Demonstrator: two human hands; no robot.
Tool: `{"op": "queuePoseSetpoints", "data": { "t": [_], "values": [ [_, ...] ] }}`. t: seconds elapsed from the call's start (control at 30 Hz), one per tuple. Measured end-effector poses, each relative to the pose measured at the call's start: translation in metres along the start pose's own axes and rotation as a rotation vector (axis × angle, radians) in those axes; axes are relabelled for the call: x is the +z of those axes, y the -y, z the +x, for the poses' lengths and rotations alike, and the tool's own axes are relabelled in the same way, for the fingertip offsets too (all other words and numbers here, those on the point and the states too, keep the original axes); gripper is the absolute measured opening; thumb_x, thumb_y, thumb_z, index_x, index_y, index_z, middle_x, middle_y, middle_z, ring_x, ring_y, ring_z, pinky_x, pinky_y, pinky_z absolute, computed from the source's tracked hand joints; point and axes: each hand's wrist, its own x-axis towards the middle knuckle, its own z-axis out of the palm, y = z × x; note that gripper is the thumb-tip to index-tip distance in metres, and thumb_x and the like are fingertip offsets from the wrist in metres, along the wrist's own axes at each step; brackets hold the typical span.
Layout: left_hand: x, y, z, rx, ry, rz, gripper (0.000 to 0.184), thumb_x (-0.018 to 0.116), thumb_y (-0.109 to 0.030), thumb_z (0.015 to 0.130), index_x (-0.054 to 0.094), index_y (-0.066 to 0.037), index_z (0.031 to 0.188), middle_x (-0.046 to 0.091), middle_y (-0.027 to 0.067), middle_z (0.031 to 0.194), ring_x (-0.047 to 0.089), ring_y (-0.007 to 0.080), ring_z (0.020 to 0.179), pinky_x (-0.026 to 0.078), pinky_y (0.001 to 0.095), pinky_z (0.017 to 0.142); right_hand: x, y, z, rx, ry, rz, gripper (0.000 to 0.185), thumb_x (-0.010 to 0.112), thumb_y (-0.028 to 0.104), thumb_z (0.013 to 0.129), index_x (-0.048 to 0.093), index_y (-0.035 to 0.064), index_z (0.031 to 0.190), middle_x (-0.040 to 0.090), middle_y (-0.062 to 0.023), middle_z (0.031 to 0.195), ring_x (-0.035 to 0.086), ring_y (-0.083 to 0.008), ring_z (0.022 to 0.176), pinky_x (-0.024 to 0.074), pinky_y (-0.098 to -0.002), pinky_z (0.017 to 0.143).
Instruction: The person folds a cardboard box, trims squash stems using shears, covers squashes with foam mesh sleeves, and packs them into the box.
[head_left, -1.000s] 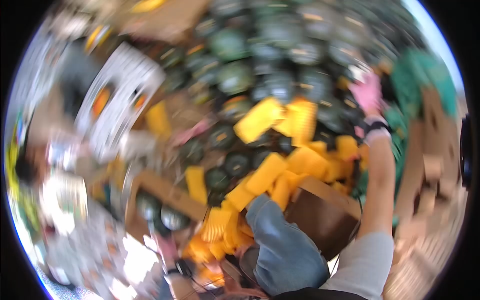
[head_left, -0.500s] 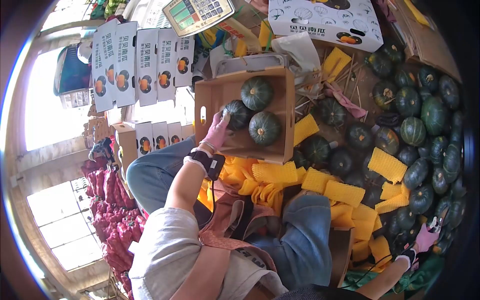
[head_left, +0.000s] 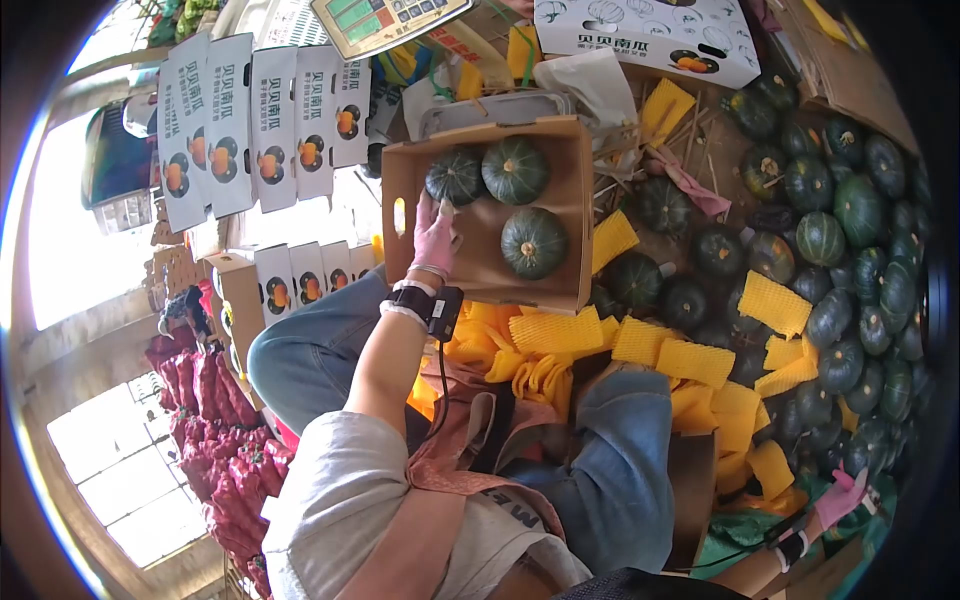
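Pumpkin (head_left: pixel 455 172) sits just beyond the unclenched left grip (head_left: pixel 435 242), touching it; the carton (head_left: pixel 500 291), we'd guess, stops rolling. Right grip (head_left: pixel 840 497): we can't tell.

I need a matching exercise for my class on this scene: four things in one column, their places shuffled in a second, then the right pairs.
Column one
1. Left hand
2. Scale with keypad
3. Right hand
4. Red sacks

Column two
A. At the lower right of the picture, near the loose pumpkins
B. At the lower left of the picture
C. Inside the open cardboard box
D. At the top edge of the picture

Right pairs: 1-C, 2-D, 3-A, 4-B
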Motion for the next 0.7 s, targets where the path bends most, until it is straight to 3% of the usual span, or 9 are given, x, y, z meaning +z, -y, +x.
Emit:
{"op": "queuePoseSetpoints", "data": {
  "t": [0.13, 0.17, 0.37, 0.43, 0.53, 0.57, 0.6, 0.67, 0.7],
  "values": [
    [0.010, -0.020, -0.007, -0.127, -0.183, 0.366, 0.055, 0.062, -0.034, 0.088, 0.036, -0.018, 0.133, 0.052, 0.0042, 0.098, 0.050, 0.0130, 0.085, 0.047, 0.0301, 0.067, 0.031, 0.196, 0.036, 0.375, 0.359, 0.570, 0.036, 0.061, 0.008, 0.082, 0.053, 0.0042, 0.117, 0.064, -0.0055, 0.073, 0.056, -0.0155, 0.085, 0.0466, -0.0292, 0.075],
    [-0.007, 0.016, 0.016, 0.249, -0.297, 0.623, 0.059, 0.063, -0.037, 0.088, 0.035, -0.013, 0.134, 0.051, 0.0018, 0.095, 0.045, 0.0073, 0.078, 0.042, 0.0228, 0.068, 0.042, 0.245, 0.046, 0.371, 0.498, 0.715, 0.035, 0.062, 0.007, 0.081, 0.054, 0.0038, 0.115, 0.064, -0.0056, 0.074, 0.056, -0.0154, 0.083, 0.0469, -0.0289, 0.073],
    [0.077, -0.060, -0.146, 0.062, 0.910, -0.220, 0.074, 0.072, -0.034, 0.079, 0.035, -0.002, 0.135, 0.052, 0.0084, 0.120, 0.052, 0.0178, 0.106, 0.046, 0.0300, 0.087, 0.097, 0.487, 0.087, 0.199, 1.391, 1.452, 0.029, 0.066, 0.005, 0.076, 0.060, 0.0011, 0.104, 0.062, -0.0061, 0.080, 0.060, -0.0151, 0.072, 0.0488, -0.0272, 0.063],
    [0.045, -0.030, -0.122, -0.187, 1.033, -0.431, 0.073, 0.078, -0.027, 0.074, 0.041, -0.002, 0.132, 0.054, 0.0101, 0.121, 0.055, 0.0212, 0.108, 0.048, 0.0336, 0.089, 0.109, 0.516, 0.082, 0.080, 1.304, 1.439, 0.033, 0.068, 0.008, 0.071, 0.058, 0.0019, 0.103, 0.060, -0.0052, 0.080, 0.060, -0.0158, 0.073, 0.0482, -0.0287, 0.065],
    [0.019, -0.029, -0.109, 0.601, 0.437, 0.487, 0.047, 0.062, -0.018, 0.085, 0.048, -0.003, 0.127, 0.059, 0.0112, 0.118, 0.057, 0.0242, 0.107, 0.046, 0.0378, 0.093, 0.111, 0.495, 0.074, -0.093, 0.911, 1.339, 0.041, 0.072, 0.014, 0.065, 0.053, 0.0050, 0.101, 0.055, -0.0044, 0.078, 0.056, -0.0169, 0.073, 0.0457, -0.0319, 0.069],
    [-0.014, -0.022, -0.066, 0.106, 0.555, -0.178, 0.052, 0.061, -0.028, 0.086, 0.046, -0.009, 0.132, 0.057, 0.0104, 0.123, 0.053, 0.0273, 0.114, 0.041, 0.0425, 0.099, 0.113, 0.478, 0.068, -0.160, 0.783, 1.319, 0.042, 0.072, 0.015, 0.065, 0.052, 0.0050, 0.101, 0.054, -0.0048, 0.078, 0.056, -0.0175, 0.073, 0.0452, -0.0320, 0.069],
    [-0.022, -0.024, -0.047, -0.024, 0.373, -0.330, 0.057, 0.060, -0.036, 0.086, 0.043, -0.012, 0.135, 0.052, 0.0093, 0.129, 0.049, 0.0292, 0.118, 0.039, 0.0476, 0.100, 0.103, 0.451, 0.072, -0.048, 0.902, 1.188, 0.037, 0.070, 0.014, 0.067, 0.053, 0.0047, 0.099, 0.055, -0.0052, 0.083, 0.056, -0.0173, 0.077, 0.0451, -0.0312, 0.072],
    [-0.037, -0.032, -0.033, 0.244, 0.240, 0.239, 0.060, 0.068, -0.028, 0.083, 0.043, -0.009, 0.134, 0.049, 0.0118, 0.129, 0.048, 0.0311, 0.116, 0.042, 0.0486, 0.096, 0.090, 0.393, 0.060, 0.169, 0.709, 1.133, 0.023, 0.065, 0.008, 0.074, 0.054, 0.0060, 0.094, 0.055, -0.0036, 0.086, 0.057, -0.0171, 0.078, 0.0475, -0.0320, 0.074],
    [-0.013, -0.054, -0.063, 0.119, 0.201, 0.214, 0.063, 0.071, -0.025, 0.081, 0.042, -0.008, 0.134, 0.048, 0.0132, 0.127, 0.047, 0.0320, 0.115, 0.043, 0.0474, 0.094, 0.079, 0.371, 0.055, 0.391, 0.645, 1.097, 0.024, 0.065, 0.009, 0.073, 0.052, 0.0051, 0.093, 0.053, -0.0027, 0.078, 0.054, -0.0141, 0.068, 0.0442, -0.0288, 0.061]
  ]
}}
